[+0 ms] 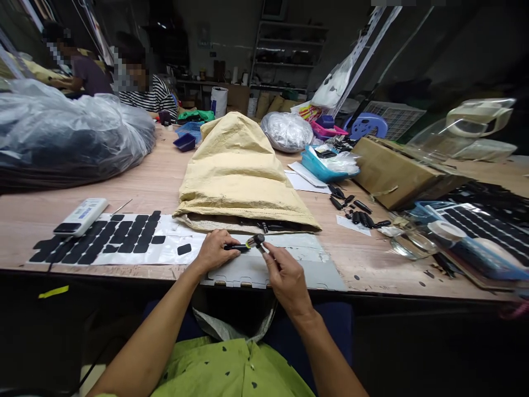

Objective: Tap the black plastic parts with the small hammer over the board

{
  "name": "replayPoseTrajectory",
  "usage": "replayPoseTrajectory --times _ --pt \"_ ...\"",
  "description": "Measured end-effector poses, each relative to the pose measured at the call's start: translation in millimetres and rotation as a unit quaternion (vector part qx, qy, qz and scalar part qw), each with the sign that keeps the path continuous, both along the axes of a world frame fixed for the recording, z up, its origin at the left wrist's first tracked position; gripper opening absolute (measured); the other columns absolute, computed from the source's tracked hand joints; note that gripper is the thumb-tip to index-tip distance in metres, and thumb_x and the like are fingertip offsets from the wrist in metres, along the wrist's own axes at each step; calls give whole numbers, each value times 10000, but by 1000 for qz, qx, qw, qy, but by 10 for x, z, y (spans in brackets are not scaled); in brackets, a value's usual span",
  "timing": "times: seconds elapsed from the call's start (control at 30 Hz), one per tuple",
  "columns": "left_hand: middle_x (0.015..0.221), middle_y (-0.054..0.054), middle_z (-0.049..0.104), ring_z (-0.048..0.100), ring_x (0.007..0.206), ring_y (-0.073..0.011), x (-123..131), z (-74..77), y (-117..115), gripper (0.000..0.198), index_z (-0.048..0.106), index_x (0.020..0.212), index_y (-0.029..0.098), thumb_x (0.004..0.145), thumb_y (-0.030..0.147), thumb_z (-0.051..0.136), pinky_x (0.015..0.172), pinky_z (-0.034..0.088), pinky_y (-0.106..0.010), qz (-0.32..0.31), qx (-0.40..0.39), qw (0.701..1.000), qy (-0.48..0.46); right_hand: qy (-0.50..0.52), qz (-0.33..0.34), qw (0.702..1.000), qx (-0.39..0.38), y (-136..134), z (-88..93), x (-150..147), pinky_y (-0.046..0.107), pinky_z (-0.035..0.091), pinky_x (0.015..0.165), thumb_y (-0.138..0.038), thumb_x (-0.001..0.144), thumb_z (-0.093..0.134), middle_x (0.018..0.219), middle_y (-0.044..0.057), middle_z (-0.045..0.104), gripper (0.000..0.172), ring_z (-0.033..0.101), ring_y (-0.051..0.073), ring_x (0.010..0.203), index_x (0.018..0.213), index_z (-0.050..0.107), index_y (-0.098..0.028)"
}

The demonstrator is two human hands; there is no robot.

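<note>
My left hand (217, 251) is closed on a slim black handle (237, 247) at the near edge of the table, above a grey board (306, 270). My right hand (285, 270) pinches a small dark piece (257, 240) with a shiny part, close to the handle's yellow-green end. Whether the two pieces touch, I cannot tell. Just beyond both hands lies a large yellow sack (243, 176), its open mouth facing me with black items (281, 226) inside.
To the left are a sheet of black stickers (136, 234) and a white power strip (86, 215). Black parts (361, 219), a blue basket (322, 171) and a cardboard box (392, 171) stand right. A large plastic bag (74, 132) and two people are back left.
</note>
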State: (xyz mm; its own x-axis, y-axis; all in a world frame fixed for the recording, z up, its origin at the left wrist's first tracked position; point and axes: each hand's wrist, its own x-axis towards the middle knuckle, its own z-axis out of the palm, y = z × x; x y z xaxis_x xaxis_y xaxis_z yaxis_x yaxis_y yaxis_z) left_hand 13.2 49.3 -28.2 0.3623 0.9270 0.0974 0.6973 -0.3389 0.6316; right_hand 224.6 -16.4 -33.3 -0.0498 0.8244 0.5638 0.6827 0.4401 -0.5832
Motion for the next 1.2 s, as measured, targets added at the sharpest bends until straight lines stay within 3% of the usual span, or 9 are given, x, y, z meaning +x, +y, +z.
replayPoseTrajectory --times 0.13,0.27,0.5,0.73,0.97,1.07,1.2 --pt "921 -6 664 545 917 -194 -16 -24 8 266 762 1052 309 793 315 700 853 415 -322 -19 -2 1000 -6 -3 6 1000 3 -60 -34 -192 283 534 802 -237 982 465 943 64 680 298 654 166 876 1209 658 -224" --pt "912 -11 651 537 903 -192 -20 -29 9 196 775 989 294 819 327 683 850 398 -329 -23 10 1000 9 -58 1 998 1 -63 -50 -272 255 525 761 -206 987 433 903 60 663 328 654 159 839 1229 653 -220" --pt "921 -6 653 544 924 -194 -15 -44 2 241 763 1037 304 806 329 699 860 408 -330 -16 11 1000 -2 -54 -44 997 21 -67 -52 -208 254 525 755 -204 973 446 896 56 658 346 645 155 808 1245 657 -244" --pt "924 -6 661 554 936 -197 -18 -37 -4 237 767 1022 298 794 307 704 869 418 -335 -14 7 1000 -7 -78 -37 996 2 -64 -89 -164 245 506 737 -217 986 426 899 48 665 334 648 154 811 1218 663 -253" --pt "920 -29 639 547 960 -225 19 17 -46 263 741 1034 264 797 374 708 853 407 -349 -7 27 999 30 -153 -135 979 16 58 -138 285 242 443 658 -267 975 486 871 29 676 275 629 151 771 1142 702 -239" --pt "910 -27 633 543 944 -222 14 25 -37 217 746 1009 266 815 349 694 843 397 -349 -10 17 999 38 -212 -131 968 31 137 -215 508 260 429 690 -269 964 499 819 28 655 256 601 158 757 1074 729 -237" --pt "949 -28 631 531 959 -222 -16 35 -25 204 754 993 271 803 333 715 875 386 -367 -34 10 999 24 -213 -130 968 37 194 -298 604 283 420 732 -280 955 510 818 34 631 247 571 167 778 1052 732 -229"
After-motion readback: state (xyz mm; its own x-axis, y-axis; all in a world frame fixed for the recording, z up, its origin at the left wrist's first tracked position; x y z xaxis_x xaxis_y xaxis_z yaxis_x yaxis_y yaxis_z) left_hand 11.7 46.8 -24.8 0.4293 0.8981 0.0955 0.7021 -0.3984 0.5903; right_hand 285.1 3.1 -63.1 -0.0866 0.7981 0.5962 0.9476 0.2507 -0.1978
